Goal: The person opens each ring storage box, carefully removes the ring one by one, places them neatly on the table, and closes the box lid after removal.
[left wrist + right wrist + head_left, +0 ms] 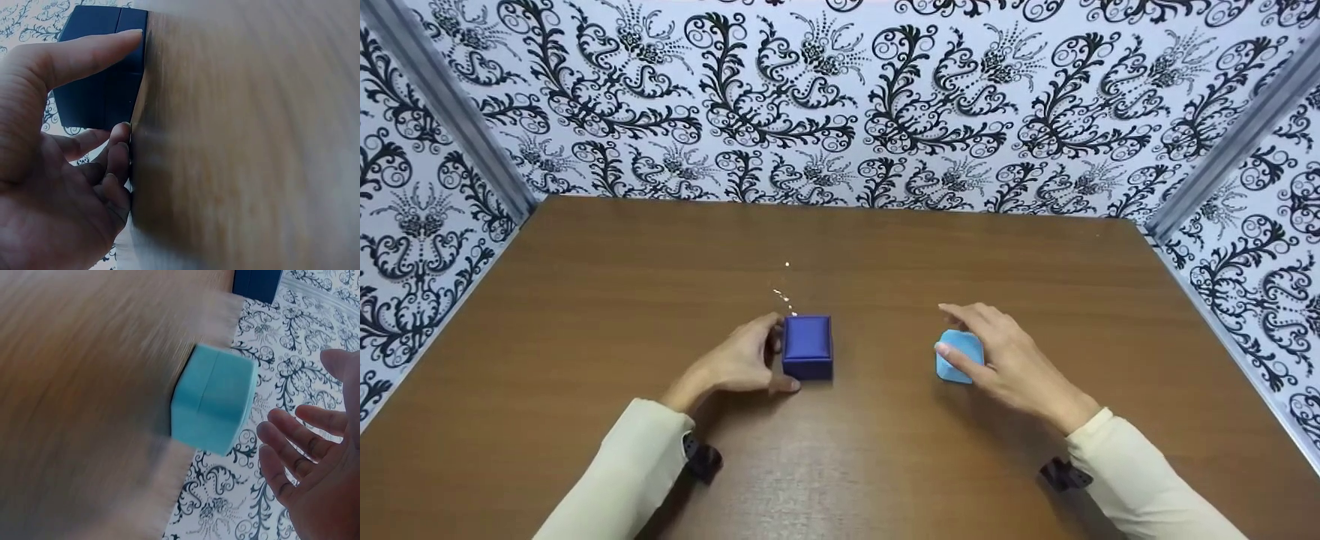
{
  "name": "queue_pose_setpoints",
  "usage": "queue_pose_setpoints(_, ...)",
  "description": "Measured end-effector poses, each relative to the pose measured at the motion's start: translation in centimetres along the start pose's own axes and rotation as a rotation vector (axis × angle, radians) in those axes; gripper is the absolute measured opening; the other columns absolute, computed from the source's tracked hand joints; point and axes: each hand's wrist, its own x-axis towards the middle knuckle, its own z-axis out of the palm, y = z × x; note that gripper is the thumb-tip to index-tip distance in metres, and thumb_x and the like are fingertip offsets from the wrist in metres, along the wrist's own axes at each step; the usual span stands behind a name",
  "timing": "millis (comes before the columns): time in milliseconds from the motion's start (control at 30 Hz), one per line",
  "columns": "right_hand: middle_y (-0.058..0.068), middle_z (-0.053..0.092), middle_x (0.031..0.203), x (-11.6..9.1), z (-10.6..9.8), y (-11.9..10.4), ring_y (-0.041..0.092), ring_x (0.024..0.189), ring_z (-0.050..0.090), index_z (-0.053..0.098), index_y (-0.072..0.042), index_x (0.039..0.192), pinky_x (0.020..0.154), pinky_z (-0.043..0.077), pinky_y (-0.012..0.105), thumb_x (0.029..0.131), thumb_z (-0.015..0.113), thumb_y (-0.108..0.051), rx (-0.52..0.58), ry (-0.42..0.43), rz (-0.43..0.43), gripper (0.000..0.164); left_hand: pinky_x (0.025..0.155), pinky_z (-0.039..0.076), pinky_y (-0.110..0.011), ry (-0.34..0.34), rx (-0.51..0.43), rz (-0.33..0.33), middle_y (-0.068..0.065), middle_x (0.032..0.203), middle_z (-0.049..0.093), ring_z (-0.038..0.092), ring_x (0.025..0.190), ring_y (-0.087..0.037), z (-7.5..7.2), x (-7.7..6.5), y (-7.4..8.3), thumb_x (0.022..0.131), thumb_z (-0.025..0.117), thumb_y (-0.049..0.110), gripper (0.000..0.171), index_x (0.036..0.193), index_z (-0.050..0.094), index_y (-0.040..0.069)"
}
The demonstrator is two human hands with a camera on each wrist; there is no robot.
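Observation:
A small dark-blue ring box (808, 341) with a padded square lid stands upright and closed on the brown table. My left hand (742, 356) holds it from its left side, thumb across the near face and fingertips at the far corner. In the left wrist view, the thumb (95, 56) lies over the dark box (84, 104) and its seam shows. Further right sits a light-blue ring box (964, 352), also closed. Over it hovers my right hand (1012, 360), fingers loosely bent. The right wrist view shows space between those fingers (287, 444) and the light-blue box (214, 399).
The wooden table (840, 465) reaches back to a wall (810, 90) covered in black-and-white scroll-patterned cloth. More patterned panels rise at the left and right, with grey corner posts (472, 112). Small bright specks (784, 296) show behind the dark-blue box.

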Motion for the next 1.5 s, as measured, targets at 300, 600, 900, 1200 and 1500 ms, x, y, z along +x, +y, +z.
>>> queue_pose_setpoints(300, -0.003, 0.062, 0.12, 1.3, 0.9, -1.6, 0.027, 0.109, 0.058, 0.055, -0.016, 0.144, 0.094, 0.045, 0.047, 0.098, 0.068, -0.037, 0.016, -0.03, -0.028, 0.052, 0.085, 0.045, -0.043, 0.017, 0.023, -0.053, -0.007, 0.095, 0.057, 0.054, 0.089, -0.023, 0.1, 0.3, 0.2, 0.063, 0.093, 0.016, 0.068, 0.118, 0.055, 0.001)
queue_pose_setpoints(600, 0.003, 0.062, 0.116, 2.4, 2.1, -2.9, 0.022, 0.104, 0.059, 0.055, -0.011, 0.143, 0.092, 0.045, 0.045, 0.098, 0.066, -0.04, -0.024, -0.063, -0.11, 0.054, 0.088, 0.046, -0.045, 0.02, 0.036, -0.052, -0.007, 0.098, 0.058, 0.055, 0.093, -0.024, 0.2, 0.3, 0.2, 0.064, 0.093, 0.019, 0.075, 0.124, 0.054, -0.003)
queue_pose_setpoints(900, 0.008, 0.062, 0.119, 3.8, 3.5, -4.5, 0.021, 0.106, 0.057, 0.055, -0.009, 0.142, 0.095, 0.044, 0.045, 0.097, 0.068, -0.042, -0.013, -0.134, -0.134, 0.057, 0.094, 0.044, -0.047, 0.015, 0.012, -0.086, -0.008, 0.101, 0.057, 0.054, 0.098, -0.025, 0.3, 0.3, -0.1, 0.064, 0.094, 0.02, 0.085, 0.132, 0.05, -0.005)
queue_pose_setpoints(1200, 0.009, 0.06, 0.124, 4.9, 4.8, -5.3, 0.023, 0.111, 0.057, 0.052, -0.01, 0.145, 0.097, 0.045, 0.046, 0.094, 0.07, -0.047, -0.002, -0.197, -0.107, 0.065, 0.089, 0.044, -0.044, 0.006, -0.015, -0.075, -0.007, 0.098, 0.055, 0.053, 0.093, -0.024, 0.2, 0.2, -0.1, 0.064, 0.094, 0.017, 0.076, 0.125, 0.053, -0.002)
queue_pose_setpoints(1500, 0.008, 0.059, 0.124, 6.0, 5.9, -6.0, 0.026, 0.113, 0.057, 0.045, -0.014, 0.152, 0.101, 0.043, 0.049, 0.089, 0.071, -0.058, 0.022, -0.258, -0.02, 0.081, 0.085, 0.043, -0.041, 0.0, -0.02, -0.058, -0.007, 0.096, 0.054, 0.051, 0.089, -0.022, 0.3, 0.2, -0.2, 0.065, 0.093, 0.016, 0.069, 0.119, 0.054, 0.0)
